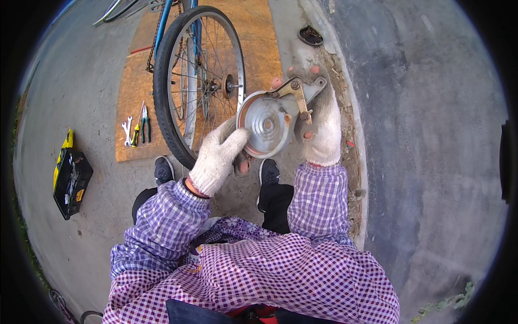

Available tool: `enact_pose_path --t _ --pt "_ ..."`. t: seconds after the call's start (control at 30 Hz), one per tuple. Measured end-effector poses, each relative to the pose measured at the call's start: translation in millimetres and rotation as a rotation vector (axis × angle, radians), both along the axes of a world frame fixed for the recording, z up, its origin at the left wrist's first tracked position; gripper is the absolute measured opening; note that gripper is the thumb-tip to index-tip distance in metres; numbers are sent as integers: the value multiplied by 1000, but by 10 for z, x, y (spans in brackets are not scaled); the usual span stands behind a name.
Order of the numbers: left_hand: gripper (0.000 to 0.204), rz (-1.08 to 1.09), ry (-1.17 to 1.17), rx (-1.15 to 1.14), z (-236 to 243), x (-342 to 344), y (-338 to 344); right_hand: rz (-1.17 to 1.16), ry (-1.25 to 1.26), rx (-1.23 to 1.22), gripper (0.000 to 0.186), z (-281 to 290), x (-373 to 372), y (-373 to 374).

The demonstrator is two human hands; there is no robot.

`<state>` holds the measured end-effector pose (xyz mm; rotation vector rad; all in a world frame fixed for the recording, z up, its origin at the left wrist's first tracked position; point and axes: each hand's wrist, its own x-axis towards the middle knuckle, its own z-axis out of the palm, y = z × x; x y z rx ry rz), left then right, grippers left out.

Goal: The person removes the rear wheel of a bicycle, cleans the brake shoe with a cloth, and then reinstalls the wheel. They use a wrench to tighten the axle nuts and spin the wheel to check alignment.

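Observation:
I hold a bicycle drum brake [264, 127], a round, dull silver metal housing with a brownish rim and a lever arm at its upper right. My left hand [218, 156], in a white knitted glove, is closed on the housing's left edge with the thumb over its face. Around the lever side wraps my right hand [325, 137], gloved too, with bare fingertips poking through the worn glove. Just up and left of the brake stands a bicycle wheel [162, 81] with a black tyre, its axle [231, 86] exposed at the hub.
Under the blue-framed bicycle [162, 32] lies a wooden board [259, 48]. Spanners [127, 131], a yellow-handled screwdriver [135, 136] and green-handled pliers [145, 127] rest on it. An open black-and-yellow toolbox [70, 178] sits farther left. A dark dish [310, 35] of small parts is beyond my right hand.

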<state>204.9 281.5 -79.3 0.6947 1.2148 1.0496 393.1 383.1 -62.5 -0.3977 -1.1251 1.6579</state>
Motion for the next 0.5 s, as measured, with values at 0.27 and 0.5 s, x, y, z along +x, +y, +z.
enact_pose_path --t 0.27,0.5 --pt "48 14 6 -30 -18 -20 -8 34 28 -69 99 50 -80 -51" --pt "43 23 22 -39 -98 -34 17 86 -58 -78 117 77 -105 -127"
